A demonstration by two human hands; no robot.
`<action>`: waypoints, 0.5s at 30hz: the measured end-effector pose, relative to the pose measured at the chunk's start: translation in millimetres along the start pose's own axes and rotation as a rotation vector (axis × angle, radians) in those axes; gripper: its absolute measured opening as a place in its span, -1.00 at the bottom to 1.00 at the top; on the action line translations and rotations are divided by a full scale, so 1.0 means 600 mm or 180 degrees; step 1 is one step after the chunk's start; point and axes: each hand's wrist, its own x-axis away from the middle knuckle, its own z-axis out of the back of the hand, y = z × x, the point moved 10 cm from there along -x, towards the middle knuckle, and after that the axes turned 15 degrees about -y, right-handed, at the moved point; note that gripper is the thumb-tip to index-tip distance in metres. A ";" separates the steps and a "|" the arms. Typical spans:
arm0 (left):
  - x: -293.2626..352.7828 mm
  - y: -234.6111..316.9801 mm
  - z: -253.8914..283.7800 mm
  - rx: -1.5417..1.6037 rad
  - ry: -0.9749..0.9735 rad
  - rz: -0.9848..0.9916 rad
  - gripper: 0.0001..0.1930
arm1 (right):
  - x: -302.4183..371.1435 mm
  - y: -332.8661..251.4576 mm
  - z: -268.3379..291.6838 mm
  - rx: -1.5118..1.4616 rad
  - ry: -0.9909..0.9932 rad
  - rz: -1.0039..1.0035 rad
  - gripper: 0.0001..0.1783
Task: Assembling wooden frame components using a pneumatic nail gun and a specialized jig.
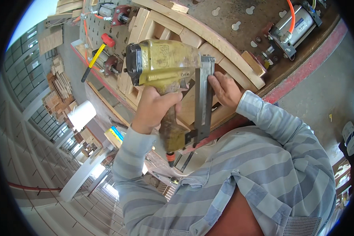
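Observation:
A yellow-green pneumatic nail gun (167, 59) with a black end cap is held up over the bench, its grey metal magazine (203, 102) on the right side. My left hand (155, 108) is closed around its handle, with a finger near the trigger. My right hand (226, 91) is at the magazine's right edge, thumb and finger pressed to it; its other fingertips are partly hidden. Behind the gun lies a wooden frame (220, 39) of curved and straight pieces, partly covered by the tool. A red hose fitting (170, 157) shows at the handle's lower end.
The metal bench (202, 13) has keyhole slots and a red edge. Pneumatic cylinders (297, 29) with orange hoses sit at right and far left. A mallet (98, 55) with red head and yellow handle lies at left. Stacked wood (59, 84) and a white cylinder (82, 115) stand beyond.

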 end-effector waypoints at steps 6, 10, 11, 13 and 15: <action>-0.027 -0.003 -0.012 0.0395 0.0049 -0.0218 -0.84 | 0.001 0.008 0.029 0.0380 0.0232 -0.0120 -0.60; -0.029 0.005 -0.019 0.0042 0.0013 -0.0215 -0.74 | 0.005 0.012 0.028 0.0245 0.0260 -0.0163 -0.59; -0.029 0.008 -0.020 0.0038 0.0020 -0.0215 -0.74 | 0.004 0.011 0.028 0.0242 0.0257 -0.0156 -0.59; -0.029 0.016 -0.025 -0.0025 0.0007 -0.0217 -0.74 | 0.003 0.016 0.026 0.0146 0.0211 -0.0218 -0.59; -0.028 0.021 -0.029 -0.0085 -0.0004 -0.0216 -0.74 | 0.002 0.022 0.023 0.0048 0.0160 -0.0281 -0.59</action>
